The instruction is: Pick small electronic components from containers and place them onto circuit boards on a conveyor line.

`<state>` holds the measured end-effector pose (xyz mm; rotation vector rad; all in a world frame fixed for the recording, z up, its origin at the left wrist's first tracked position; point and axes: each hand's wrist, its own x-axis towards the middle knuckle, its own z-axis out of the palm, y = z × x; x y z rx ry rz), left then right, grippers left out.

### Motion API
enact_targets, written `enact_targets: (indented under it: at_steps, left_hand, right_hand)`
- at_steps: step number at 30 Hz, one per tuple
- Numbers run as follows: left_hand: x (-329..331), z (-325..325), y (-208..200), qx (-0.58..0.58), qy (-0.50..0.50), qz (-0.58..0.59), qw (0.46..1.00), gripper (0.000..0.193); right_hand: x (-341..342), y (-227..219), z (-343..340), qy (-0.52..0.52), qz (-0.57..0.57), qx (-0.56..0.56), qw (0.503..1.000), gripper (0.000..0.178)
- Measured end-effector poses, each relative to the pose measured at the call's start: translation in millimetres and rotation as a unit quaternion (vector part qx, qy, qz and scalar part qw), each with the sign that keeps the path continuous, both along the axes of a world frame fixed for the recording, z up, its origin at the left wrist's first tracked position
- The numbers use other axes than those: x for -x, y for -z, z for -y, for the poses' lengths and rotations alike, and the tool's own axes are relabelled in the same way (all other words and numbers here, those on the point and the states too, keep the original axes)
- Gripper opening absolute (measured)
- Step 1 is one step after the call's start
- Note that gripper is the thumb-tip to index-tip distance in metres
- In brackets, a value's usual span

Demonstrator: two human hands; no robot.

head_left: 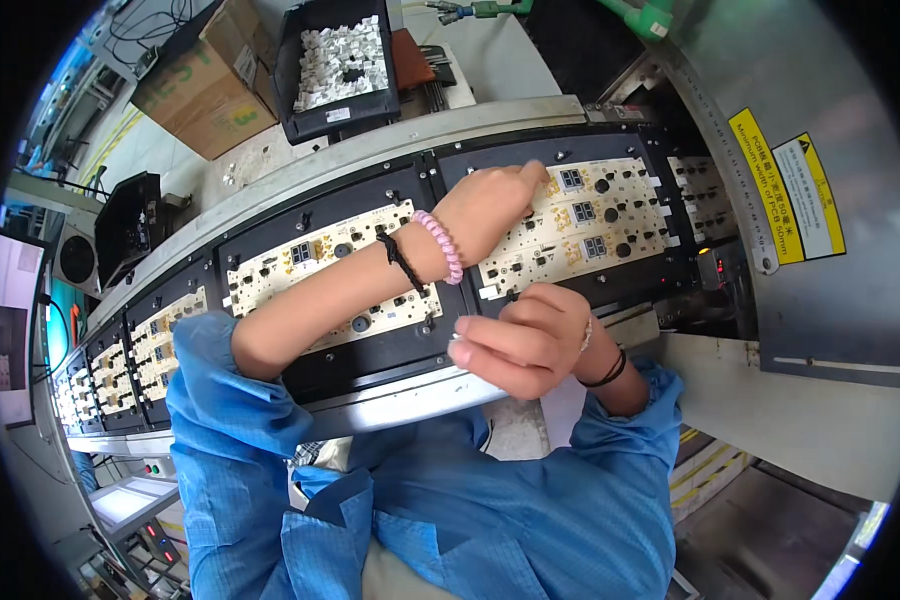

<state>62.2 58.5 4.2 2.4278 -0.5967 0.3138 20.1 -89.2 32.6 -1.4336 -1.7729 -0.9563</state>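
Note:
My left hand (492, 208), with a pink coil band and a black band at its wrist, reaches over the circuit boards (550, 248) in the right-hand black carrier. Its fingers are bent down at the boards' upper left edge, and whatever they grip is hidden. Closer to me, my right hand (530, 345) is held above the carrier's near edge, with thumb and finger pinched on a small white piece (457, 338). The cream boards bear dark digit displays, round black parts and white end connectors. More such boards (270, 287) lie under my left forearm.
The carriers sit on a conveyor with a metal front rail (410, 402). Beyond it stand a black bin (342, 118) of small white parts and a cardboard box (210, 85). A metal machine housing (820, 300) with a yellow warning label closes off the right side.

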Motion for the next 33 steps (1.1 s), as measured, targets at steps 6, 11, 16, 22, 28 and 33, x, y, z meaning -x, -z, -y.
enact_targets:
  at_steps: [6,11,16,22,28,33]
  left_hand:
    - [-1.2,11.1,-3.6,0.049,-0.031,-0.059,0.997,0.036]
    - [1.1,17.9,-3.8,0.029,-0.056,-0.058,0.996,0.036]
    - [4.1,24.3,-2.8,-0.030,-0.088,-0.009,0.996,0.035]
    - [0.1,23.3,-3.9,-0.028,-0.102,-0.036,0.994,0.042]
    - [1.6,22.8,-7.8,-0.110,-0.085,0.013,0.990,0.024]
    - [19.5,-16.0,-41.4,-0.093,-0.046,0.023,0.994,0.031]
  right_hand:
    - [4.8,1.9,-3.4,-0.014,-0.029,-0.018,0.999,0.035]
    - [6.6,1.0,-6.8,-0.021,-0.045,-0.024,0.998,0.035]
    - [4.9,3.1,-7.9,-0.012,-0.069,-0.038,0.997,0.034]
    - [7.3,0.8,-8.7,-0.015,-0.080,-0.034,0.996,0.036]
    - [6.7,1.2,-15.4,-0.020,-0.093,-0.036,0.995,0.037]
    - [0.2,-7.2,-4.9,-0.017,-0.127,0.022,0.991,0.039]
